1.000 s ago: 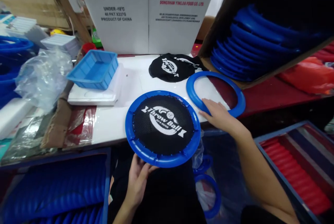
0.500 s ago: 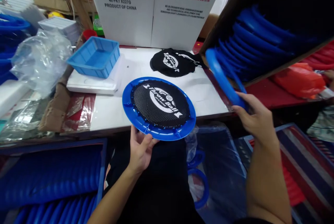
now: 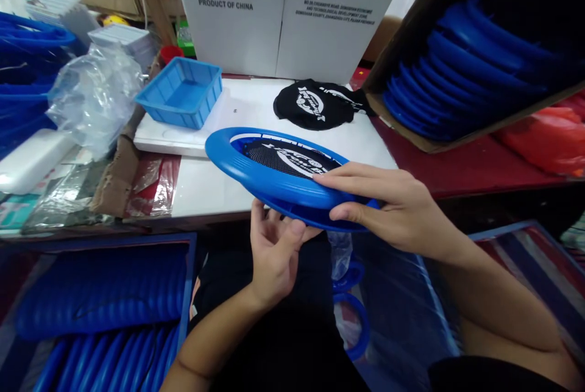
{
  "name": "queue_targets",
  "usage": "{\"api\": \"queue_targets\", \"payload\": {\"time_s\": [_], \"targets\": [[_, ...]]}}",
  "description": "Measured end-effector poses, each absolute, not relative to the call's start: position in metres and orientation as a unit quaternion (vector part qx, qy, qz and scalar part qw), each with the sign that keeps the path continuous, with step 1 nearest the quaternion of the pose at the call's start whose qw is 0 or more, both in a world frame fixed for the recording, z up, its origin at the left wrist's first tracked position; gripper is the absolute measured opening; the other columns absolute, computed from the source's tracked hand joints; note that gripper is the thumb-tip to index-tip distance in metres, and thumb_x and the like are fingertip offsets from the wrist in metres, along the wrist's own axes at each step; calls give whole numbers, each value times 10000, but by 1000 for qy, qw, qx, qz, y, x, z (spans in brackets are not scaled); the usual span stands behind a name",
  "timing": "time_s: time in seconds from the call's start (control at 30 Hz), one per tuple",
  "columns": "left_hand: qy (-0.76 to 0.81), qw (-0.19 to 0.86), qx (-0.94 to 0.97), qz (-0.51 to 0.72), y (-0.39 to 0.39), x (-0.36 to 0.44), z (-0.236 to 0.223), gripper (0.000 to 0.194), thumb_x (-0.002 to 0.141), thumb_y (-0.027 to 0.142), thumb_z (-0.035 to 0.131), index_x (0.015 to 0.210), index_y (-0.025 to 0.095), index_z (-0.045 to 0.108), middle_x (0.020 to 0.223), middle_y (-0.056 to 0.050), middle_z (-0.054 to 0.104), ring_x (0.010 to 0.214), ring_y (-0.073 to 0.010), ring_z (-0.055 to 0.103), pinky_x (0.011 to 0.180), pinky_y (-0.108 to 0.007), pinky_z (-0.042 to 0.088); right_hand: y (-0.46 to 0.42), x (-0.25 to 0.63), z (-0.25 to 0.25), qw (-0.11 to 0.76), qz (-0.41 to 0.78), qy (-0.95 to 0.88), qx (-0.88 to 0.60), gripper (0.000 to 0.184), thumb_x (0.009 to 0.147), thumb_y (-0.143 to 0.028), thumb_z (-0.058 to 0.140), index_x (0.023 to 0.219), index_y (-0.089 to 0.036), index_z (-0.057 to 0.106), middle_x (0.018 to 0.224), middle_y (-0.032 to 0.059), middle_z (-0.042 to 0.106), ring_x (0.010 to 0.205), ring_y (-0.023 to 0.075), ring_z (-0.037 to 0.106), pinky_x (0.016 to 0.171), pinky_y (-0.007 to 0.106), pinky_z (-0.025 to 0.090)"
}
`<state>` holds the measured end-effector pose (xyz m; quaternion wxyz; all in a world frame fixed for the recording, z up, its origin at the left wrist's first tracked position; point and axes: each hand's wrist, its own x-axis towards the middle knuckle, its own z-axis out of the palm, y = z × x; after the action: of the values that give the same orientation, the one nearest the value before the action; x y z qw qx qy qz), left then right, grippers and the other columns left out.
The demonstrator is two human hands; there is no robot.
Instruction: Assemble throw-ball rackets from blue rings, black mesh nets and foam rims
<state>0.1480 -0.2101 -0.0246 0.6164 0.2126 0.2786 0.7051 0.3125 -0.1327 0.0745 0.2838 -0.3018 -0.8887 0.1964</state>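
Observation:
A blue plastic ring lies over the blue-rimmed disc, whose black mesh with white "Throw Ball" print shows through the ring's opening. At the front, a gap separates the ring from the disc's lower rim. Under that rim my left hand supports the disc, thumb and fingers curled at its edge. With fingers on top and thumb beneath, my right hand grips the ring by its right side. Black printed mesh rounds lie on the white board behind.
A light-blue tray rests on a white foam slab at left. Several blue rings stand in a tilted carton at right. A crate of blue rings is below left. A white carton rises behind; crumpled clear plastic lies left.
My right hand has lifted the blue ring from the board and brought it left onto the disc. My left hand still holds the disc, which appears more tilted.

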Motion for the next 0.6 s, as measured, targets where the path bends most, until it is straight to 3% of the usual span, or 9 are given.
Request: {"api": "queue_targets", "payload": {"time_s": [0.3,0.6], "targets": [[265,628,195,705,-208,163,-13,598,852,419,909,1327,320,562,1283,-54,712,1190,-263,731,964,-445,672,-136,309,88,309,124,-866,-373,340,996,-401,746,1333,-371,772,1181,-6,834,1077,261,803,990,403,676],[258,631,180,710,-204,166,-4,555,855,398,908,1285,330,566,1297,-38,702,1226,-261,712,958,-424,673,-144,310,94,252,58,-891,-374,441,1064,-279,594,1495,-356,653,1372,10,759,1197,264,760,1054,426,653]]}}
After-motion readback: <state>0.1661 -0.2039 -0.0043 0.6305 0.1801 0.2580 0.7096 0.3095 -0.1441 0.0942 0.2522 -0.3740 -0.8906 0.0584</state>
